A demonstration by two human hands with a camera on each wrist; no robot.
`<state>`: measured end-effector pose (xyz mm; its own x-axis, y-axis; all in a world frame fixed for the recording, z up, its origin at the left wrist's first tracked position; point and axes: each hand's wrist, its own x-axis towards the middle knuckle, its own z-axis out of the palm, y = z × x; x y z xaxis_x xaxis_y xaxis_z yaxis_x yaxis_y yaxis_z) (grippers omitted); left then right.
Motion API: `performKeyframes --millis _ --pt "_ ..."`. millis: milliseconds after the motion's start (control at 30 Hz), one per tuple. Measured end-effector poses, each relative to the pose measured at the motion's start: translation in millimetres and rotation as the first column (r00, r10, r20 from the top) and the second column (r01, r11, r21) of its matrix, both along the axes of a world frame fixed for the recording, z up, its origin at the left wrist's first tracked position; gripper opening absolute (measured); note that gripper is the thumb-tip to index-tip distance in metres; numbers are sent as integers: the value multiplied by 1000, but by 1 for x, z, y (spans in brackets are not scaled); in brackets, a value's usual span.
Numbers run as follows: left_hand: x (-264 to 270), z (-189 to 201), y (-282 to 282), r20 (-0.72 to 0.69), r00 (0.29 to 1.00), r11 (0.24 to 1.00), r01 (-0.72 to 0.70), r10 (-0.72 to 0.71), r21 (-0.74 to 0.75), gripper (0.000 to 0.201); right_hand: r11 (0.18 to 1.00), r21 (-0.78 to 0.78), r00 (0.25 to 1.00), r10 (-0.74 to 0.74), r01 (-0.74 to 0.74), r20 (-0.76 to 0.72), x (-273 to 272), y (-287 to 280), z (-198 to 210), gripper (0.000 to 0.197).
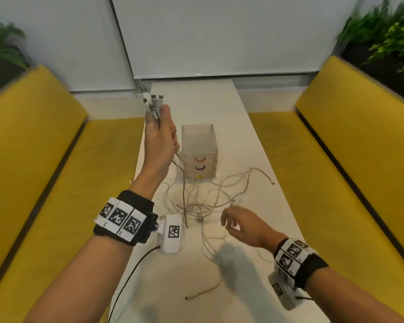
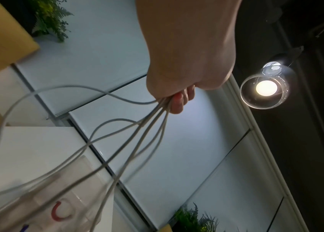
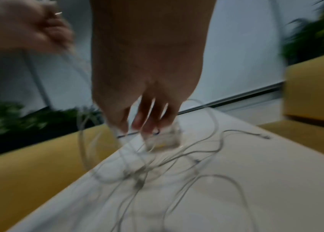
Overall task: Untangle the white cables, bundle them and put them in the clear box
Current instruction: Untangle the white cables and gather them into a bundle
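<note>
My left hand (image 1: pixel 160 136) is raised above the table's left edge and grips several white cables near their plug ends (image 1: pixel 151 100), which stick up past the fist. In the left wrist view the strands (image 2: pixel 137 138) fan out below my curled fingers (image 2: pixel 179 102). The rest of the white cables (image 1: pixel 205 197) lie tangled on the table in front of the clear box (image 1: pixel 200 150). Inside the box are red, blue and yellow bits. My right hand (image 1: pixel 239 226) hovers low over the tangle with loosely spread fingers (image 3: pixel 149 120), holding nothing that I can see.
The narrow white table (image 1: pixel 254 159) runs away from me between two yellow benches (image 1: pixel 44 159) (image 1: pixel 350 148). One loose cable end (image 1: pixel 202 293) lies near me. Plants (image 1: pixel 387 36) stand in both far corners, and a lit hanging lamp (image 2: pixel 266 89) shows in the left wrist view.
</note>
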<state>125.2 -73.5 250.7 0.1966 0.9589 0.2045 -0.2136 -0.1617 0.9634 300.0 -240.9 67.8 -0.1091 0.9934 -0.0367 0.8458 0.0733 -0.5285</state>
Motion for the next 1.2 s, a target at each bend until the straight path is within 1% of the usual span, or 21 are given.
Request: performKeyframes --millis 67,133,200,233,333,400,467,567,600,633,700,767,800,833,867,900,967,1033,1100,1167,1200 --pt "-1 0 0 19 999 1000 -27 27 12 21 942 -244 967 250 -231 51 -29 -6 -16 21" --pt "-4 3 1 46 998 998 -54 52 43 19 851 -388 899 423 -353 111 -53 -14 -38 35" --pt "-9 8 3 54 995 991 -85 80 104 18 783 -491 846 511 -382 156 -66 -24 -60 49" --pt "-13 10 4 49 994 984 -103 97 146 19 767 -516 829 531 -382 176 -68 -28 -67 49" --pt "-30 19 13 37 984 944 -180 176 276 23 753 -571 804 539 -327 251 -59 -36 -71 23" --pt "-40 28 20 71 968 911 -249 239 328 29 759 -591 806 516 -273 290 -42 -40 -68 20" --pt "-48 36 27 116 952 883 -306 283 356 39 795 -572 836 443 -201 323 -19 -43 -66 21" --pt "-49 42 30 142 945 855 -327 294 402 50 837 -541 871 322 -80 370 11 -45 -63 17" --pt "-47 41 29 137 946 853 -325 295 409 51 842 -537 903 271 -54 334 16 -45 -61 11" --pt "-45 41 28 131 945 851 -328 301 411 50 848 -529 945 208 -45 253 20 -45 -59 6" --pt "-40 40 25 123 938 848 -345 323 403 47 860 -510 995 65 -18 73 25 -44 -59 17" --pt "-38 38 24 125 935 848 -353 332 395 47 899 -426 993 -119 105 -7 33 -45 -66 29" --pt "-37 38 24 130 936 852 -351 326 390 48 911 -362 978 -207 200 18 38 -48 -71 29" --pt "-37 37 24 134 940 860 -340 313 381 50 901 -314 954 -287 301 91 43 -52 -77 26" --pt "-37 37 24 132 945 867 -326 298 376 52 873 -301 921 -337 384 195 48 -56 -84 25" --pt "-37 36 23 125 949 870 -316 290 377 53 845 -313 887 -341 434 311 52 -60 -91 28" --pt "-36 35 25 100 956 873 -293 277 390 46 821 -319 826 -287 473 485 55 -68 -99 33" --pt "-36 31 28 76 957 873 -286 279 395 40 834 -280 777 -249 476 578 59 -71 -102 33" --pt "-35 28 30 59 959 875 -277 277 397 42 843 -260 727 -206 472 655 64 -72 -101 29" --pt "-33 26 29 32 962 881 -261 271 394 42 840 -287 718 -163 460 676 69 -71 -100 23" --pt "-31 24 29 16 966 888 -245 260 389 39 833 -299 746 -187 465 639 71 -70 -100 21"
